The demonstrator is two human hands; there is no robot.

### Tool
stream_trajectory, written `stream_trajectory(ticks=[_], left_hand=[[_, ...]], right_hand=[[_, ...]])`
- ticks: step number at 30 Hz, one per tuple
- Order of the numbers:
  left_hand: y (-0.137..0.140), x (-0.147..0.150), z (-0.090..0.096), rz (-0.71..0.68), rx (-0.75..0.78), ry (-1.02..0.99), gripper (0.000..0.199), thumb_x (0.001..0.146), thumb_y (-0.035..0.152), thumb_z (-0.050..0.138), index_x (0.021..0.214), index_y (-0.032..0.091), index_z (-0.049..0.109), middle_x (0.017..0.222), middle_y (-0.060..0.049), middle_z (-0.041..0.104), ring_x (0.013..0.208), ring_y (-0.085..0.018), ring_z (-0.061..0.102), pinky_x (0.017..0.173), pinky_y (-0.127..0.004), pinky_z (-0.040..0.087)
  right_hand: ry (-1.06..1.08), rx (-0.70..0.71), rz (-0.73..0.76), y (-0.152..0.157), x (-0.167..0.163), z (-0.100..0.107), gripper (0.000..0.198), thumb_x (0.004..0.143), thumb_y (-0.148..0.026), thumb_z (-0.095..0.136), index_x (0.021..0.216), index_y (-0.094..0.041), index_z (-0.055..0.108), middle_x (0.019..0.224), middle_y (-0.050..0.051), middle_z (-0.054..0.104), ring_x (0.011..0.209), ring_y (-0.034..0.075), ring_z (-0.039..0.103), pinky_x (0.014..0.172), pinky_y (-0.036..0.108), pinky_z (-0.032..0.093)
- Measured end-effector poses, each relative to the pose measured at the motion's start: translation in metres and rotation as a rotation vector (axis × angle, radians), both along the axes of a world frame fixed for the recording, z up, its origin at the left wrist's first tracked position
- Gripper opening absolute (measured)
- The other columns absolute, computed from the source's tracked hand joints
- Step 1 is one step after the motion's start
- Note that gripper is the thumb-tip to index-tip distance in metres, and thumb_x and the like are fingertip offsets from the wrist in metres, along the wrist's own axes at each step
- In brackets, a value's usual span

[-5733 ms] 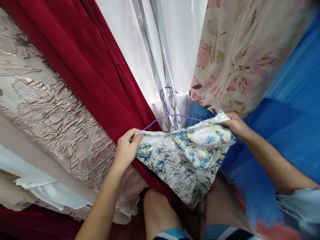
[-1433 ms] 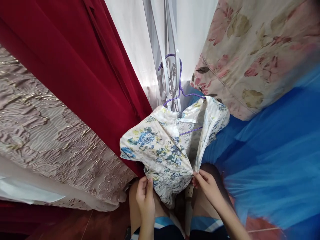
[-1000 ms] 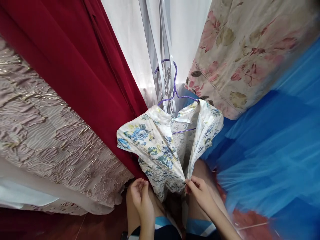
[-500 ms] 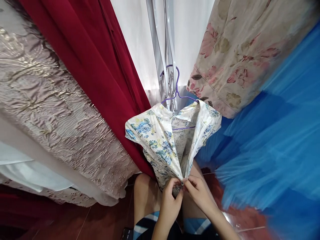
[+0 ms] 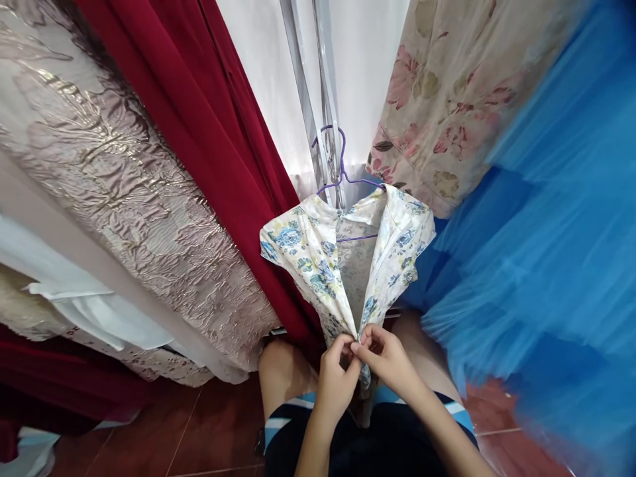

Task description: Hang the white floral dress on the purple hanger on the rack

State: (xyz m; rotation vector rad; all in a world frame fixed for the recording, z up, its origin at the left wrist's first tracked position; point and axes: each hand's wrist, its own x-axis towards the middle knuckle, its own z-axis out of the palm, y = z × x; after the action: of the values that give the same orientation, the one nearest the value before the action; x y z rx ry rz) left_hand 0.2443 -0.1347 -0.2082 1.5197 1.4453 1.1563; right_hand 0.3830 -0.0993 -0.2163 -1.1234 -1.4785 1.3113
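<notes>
Left hand [image 5: 338, 376] and right hand [image 5: 391, 361], lower centre: fingertips together, pinching the front edges of a floral blouse [image 5: 318, 262]; whether a fastening sits between them is hard to tell. Blouse: centre of frame, front parted in a V above the hands, on a purple hanger [image 5: 343, 156]. Red cloth [image 5: 213, 152]: upper left to centre. Embossed pink fabric [image 5: 144, 192]: left. Pink-flowered cloth [image 5: 437, 126]: upper right. Blue tulle [image 5: 536, 265]: right.

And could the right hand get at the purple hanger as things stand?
Probably yes: the purple hanger has its neck bare above the floral garment, though the right hand, pinching the garment's opening, would likely have to let go first.
</notes>
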Motion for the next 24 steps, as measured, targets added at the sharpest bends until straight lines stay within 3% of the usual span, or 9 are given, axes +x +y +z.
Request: stream_trajectory(ticks=[5,13,24], left_hand=[[-0.006,0.009,0.001,-0.003,0.010,-0.034,0.016,0.092,0.032,0.055,0.090,0.017,0.060,0.076,-0.001,0.062,0.072,-0.015,0.057,0.067,-0.023,0.044],[-0.016,0.002,-0.004,0.037,0.013,-0.014,0.014,0.091,0.032,0.057,0.089,0.018,0.057,0.071,0.001,0.056,0.067,-0.014,0.055,0.065,-0.023,0.042],[-0.013,0.001,-0.004,-0.011,-0.014,-0.050,0.011,0.090,0.029,0.058,0.089,0.018,0.056,0.072,0.001,0.055,0.067,-0.014,0.054,0.066,-0.023,0.043]], right_hand=[[0.003,0.039,0.008,-0.007,0.008,0.003,0.016,0.086,-0.033,0.063,0.084,-0.018,0.060,0.070,0.000,0.058,0.066,0.015,0.054,0.063,0.025,0.044],[0.042,0.122,-0.011,-0.013,0.007,0.013,0.018,0.090,-0.037,0.060,0.088,-0.019,0.062,0.068,0.000,0.061,0.065,0.017,0.058,0.063,0.027,0.045],[0.030,0.152,-0.018,-0.010,0.011,0.009,0.014,0.090,-0.032,0.062,0.089,-0.019,0.063,0.068,0.000,0.061,0.065,0.015,0.056,0.062,0.026,0.043]])
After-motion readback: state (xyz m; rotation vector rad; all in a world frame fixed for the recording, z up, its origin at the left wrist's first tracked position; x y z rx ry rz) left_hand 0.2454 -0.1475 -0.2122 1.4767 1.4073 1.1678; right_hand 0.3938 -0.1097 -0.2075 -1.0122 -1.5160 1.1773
